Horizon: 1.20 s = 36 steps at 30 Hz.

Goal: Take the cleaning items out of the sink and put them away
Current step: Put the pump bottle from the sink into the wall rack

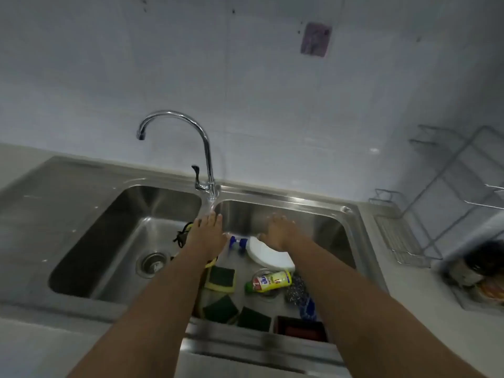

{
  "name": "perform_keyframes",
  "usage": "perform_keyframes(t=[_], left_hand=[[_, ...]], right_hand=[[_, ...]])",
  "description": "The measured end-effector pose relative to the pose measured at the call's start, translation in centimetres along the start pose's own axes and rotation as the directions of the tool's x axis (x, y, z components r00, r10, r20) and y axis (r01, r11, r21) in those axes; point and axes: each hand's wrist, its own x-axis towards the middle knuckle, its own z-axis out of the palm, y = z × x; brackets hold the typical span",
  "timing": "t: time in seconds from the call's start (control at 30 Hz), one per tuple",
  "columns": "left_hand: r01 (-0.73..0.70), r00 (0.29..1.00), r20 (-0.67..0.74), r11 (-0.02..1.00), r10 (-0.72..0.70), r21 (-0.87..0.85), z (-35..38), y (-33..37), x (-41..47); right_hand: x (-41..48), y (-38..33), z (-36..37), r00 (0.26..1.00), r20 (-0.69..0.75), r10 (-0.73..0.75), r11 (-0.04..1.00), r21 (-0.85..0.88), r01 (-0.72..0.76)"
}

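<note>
My arms are bare, no sleeves, nothing worn on wrists. Left hand (207, 232) & right hand (278, 232), both near the faucet (203, 159): bare, slightly blurred.

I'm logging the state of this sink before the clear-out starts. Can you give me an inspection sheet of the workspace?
Surface: steel double sink; left basin holds only a dark and yellow item by the divider.
Job's things: in the right basin, a white spray bottle, a yellow soap bottle lying down, green sponges, steel wool, a blue cloth, a red-brown tray.
Clutter: blurred items on the counter, right.
Hands: left hand and right hand both empty, fingers spread over the right basin.
Cables: nothing seen.
Surroundings: faucet turned to the left basin, wire rack, tiled wall.
</note>
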Motion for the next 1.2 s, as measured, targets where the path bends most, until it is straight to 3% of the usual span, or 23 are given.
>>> perform_keyframes(t=[0.2, 0.47, 0.67, 0.97, 1.2], left_hand=[[0.017, 0.999, 0.033, 1.0, -0.018, 0.021, 5.1, -2.4, 2.5], [0.046, 0.99, -0.13, 0.999, -0.046, -0.001, 9.6, -3.5, 3.1], [0.056, 0.985, -0.161, 0.998, -0.061, -0.035, 9.9, -3.6, 3.4], [0.064, 0.979, -0.187, 0.996, -0.075, -0.066, 9.8, -3.5, 3.4], [0.07, 0.977, -0.199, 0.997, -0.077, -0.041, 9.7, -3.4, 3.2]], right_hand=[[4.5, -0.4, 5.5, 0.98, 0.19, 0.055, 0.998, -0.004, -0.055], [9.5, 0.2, 11.6, 0.963, 0.261, 0.071, 0.995, 0.054, -0.088], [12.2, 0.4, 14.7, 0.955, 0.268, 0.127, 0.991, 0.01, -0.135], [13.3, 0.5, 17.3, 0.975, 0.14, 0.171, 0.975, -0.17, -0.146], [13.3, 1.1, 17.0, 0.973, 0.173, 0.152, 0.988, -0.005, -0.154]])
